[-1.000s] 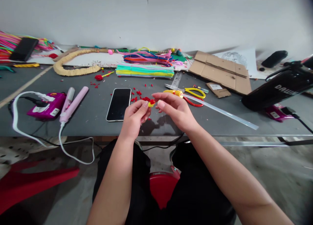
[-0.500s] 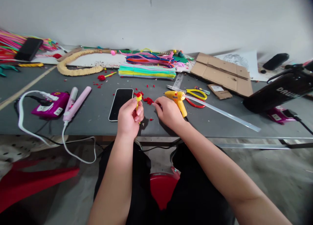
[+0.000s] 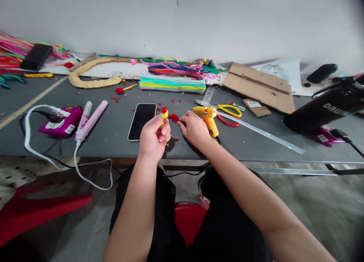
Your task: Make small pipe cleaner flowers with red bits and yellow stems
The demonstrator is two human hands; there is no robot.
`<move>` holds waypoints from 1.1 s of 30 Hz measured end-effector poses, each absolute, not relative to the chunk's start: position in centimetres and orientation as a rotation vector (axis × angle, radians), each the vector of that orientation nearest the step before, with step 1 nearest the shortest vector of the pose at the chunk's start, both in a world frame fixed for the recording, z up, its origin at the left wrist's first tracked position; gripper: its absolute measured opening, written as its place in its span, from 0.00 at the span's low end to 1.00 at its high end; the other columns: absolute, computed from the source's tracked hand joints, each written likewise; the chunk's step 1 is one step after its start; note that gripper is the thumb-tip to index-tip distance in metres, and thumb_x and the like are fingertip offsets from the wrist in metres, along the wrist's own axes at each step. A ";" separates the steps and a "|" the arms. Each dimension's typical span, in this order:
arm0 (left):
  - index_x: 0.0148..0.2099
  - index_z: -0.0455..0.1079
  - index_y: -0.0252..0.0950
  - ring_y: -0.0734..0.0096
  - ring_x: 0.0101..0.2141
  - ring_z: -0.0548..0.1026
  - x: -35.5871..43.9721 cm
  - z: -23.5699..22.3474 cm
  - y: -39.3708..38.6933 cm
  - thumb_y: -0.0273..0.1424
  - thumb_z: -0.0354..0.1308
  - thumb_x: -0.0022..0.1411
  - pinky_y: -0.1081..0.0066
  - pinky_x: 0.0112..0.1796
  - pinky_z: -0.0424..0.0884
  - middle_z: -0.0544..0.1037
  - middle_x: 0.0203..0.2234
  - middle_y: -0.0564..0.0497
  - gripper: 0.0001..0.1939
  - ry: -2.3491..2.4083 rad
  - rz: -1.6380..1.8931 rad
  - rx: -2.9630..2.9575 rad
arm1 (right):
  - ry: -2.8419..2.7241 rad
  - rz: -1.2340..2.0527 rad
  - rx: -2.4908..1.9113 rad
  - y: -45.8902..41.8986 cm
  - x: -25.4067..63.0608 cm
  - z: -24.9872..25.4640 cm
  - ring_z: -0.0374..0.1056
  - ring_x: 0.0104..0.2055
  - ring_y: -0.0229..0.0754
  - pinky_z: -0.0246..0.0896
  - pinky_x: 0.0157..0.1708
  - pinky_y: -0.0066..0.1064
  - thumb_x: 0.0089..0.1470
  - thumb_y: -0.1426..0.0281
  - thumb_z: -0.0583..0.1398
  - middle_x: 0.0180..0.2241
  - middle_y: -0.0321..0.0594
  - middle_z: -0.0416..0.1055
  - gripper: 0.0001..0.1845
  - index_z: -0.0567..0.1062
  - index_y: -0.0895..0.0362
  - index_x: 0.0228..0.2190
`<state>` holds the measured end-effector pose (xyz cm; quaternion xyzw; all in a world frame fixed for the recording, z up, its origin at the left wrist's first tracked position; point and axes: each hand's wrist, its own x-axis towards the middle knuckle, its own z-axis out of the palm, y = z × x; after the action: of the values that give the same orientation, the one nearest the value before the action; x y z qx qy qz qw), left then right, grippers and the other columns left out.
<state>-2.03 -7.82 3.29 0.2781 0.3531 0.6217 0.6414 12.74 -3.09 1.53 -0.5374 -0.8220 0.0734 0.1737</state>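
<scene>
My left hand (image 3: 153,137) is closed around a yellow pipe-cleaner stem (image 3: 164,120) that has small red bits at its top end. The stem stands roughly upright above the table edge. My right hand (image 3: 193,128) rests low over the table, its thumb and fingertips together at a small heap of red fuzzy pieces (image 3: 174,118). Whether a piece is pinched between those fingertips cannot be made out. A yellow glue gun (image 3: 209,118) lies just right of my right hand. The phone (image 3: 141,121) lies beside my left hand, screen up.
Scissors (image 3: 231,110) and a clear strip (image 3: 264,133) lie to the right, near a black bottle (image 3: 318,106). A pink hair straightener (image 3: 91,120) and a purple power socket (image 3: 61,122) sit left. Behind are pipe-cleaner bundles (image 3: 172,83) and cardboard (image 3: 258,85).
The view has shifted slightly, so everything sits a little further right. My right fingertips stay at the red pieces, and my left hand keeps the yellow stem.
</scene>
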 end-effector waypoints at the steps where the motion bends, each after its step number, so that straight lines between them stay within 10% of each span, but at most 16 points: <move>1: 0.30 0.68 0.33 0.85 0.14 0.51 -2.0 3.3 -7.8 0.34 0.60 0.60 0.78 0.17 0.49 0.60 0.17 0.59 0.10 0.795 1.410 0.616 | -2.338 0.193 -1.522 -3.0 12.7 1.5 0.69 0.38 0.43 0.57 0.32 0.33 0.66 0.67 0.52 0.42 0.45 0.71 0.16 0.79 0.56 0.38; 33: 0.34 0.71 0.32 0.84 0.15 0.55 -2.4 3.0 -7.7 0.37 0.58 0.64 0.78 0.18 0.51 0.64 0.19 0.57 0.12 0.778 1.416 0.612 | -2.388 0.291 -1.504 -2.7 12.0 2.3 0.69 0.39 0.42 0.60 0.38 0.32 0.66 0.67 0.54 0.42 0.46 0.71 0.16 0.81 0.58 0.37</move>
<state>-2.37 -7.73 3.02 0.2692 0.3422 0.6233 0.6495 11.97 -2.71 2.28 -0.5240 -0.8319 0.1013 0.1516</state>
